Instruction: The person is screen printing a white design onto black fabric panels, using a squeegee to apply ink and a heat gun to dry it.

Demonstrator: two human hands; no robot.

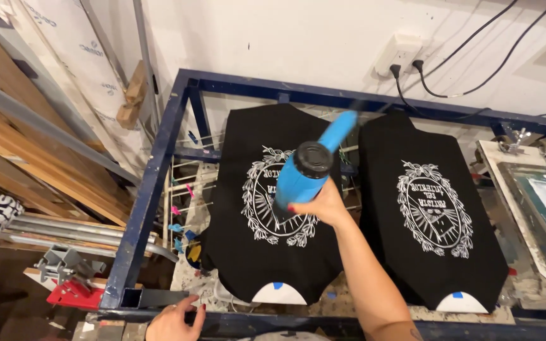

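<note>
Nearest the lens, bottom edge: left hand [173, 323], fingers spread and loose, palm down, holding nothing, resting against the lower rail of the blue steel frame [150, 189].

Far left: stacked timber boards [39, 164] leaning at a slant, grey metal bars beneath them. Below those, a red clamp [74, 292] with grey metal fittings, just outside the frame's corner.

Inside the frame, left station: black T-shirt [273, 252] pulled flat over a platen, white wreath-and-emblem print [261, 211] on the chest, neckline toward the camera with a white platen tip showing through it. Paint-speckled surface under the platens; bits of pink and blue tape on thin rods to the shirt's left.

Centre: right hand [323, 205] wrapped tight around the handle of a blue heat gun [308, 170], forearm rising from the bottom edge. Gun hangs above the left shirt's print, black end cap facing the camera, its blue cord end blurred. Whether the nozzle touches the cloth cannot be told.

Right station: second black T-shirt [412, 265] on its own platen, same white print [435, 208], just beside the first, a narrow gap between them.

Far right: screen-printing frame [538, 208], pale mesh, metal clamps behind it. Wall behind: white outlet [399, 53] with two black cords plugged in.
</note>
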